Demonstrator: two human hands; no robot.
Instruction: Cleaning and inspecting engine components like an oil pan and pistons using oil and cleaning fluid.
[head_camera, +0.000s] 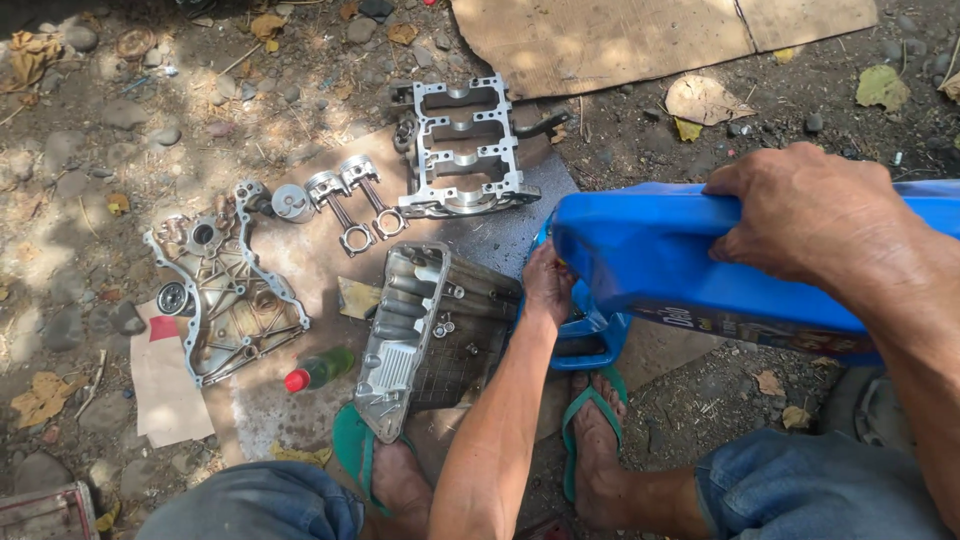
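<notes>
The blue jug lies tipped on its side, held in the air above the ground in front of the person's knees, with its mouth end pointing left toward the oil pan. The right hand is closed over the top edge of the jug and carries it. The left hand is at the mouth end, its fingers curled around the neck or cap; I cannot tell if the cap is on or off, because the hand hides it. No liquid is seen coming out, so by my judgement the pouring is not yet started, and the pan looks dry inside, with some small bolts lying in it.

The pan rests on a sheet of cardboard on the stony ground. Just left of it lies a small green bottle with a red cap. Farther up are two pistons with rods, a metal cover, and a bearing frame. The person's feet in green sandals stand near the pan.
</notes>
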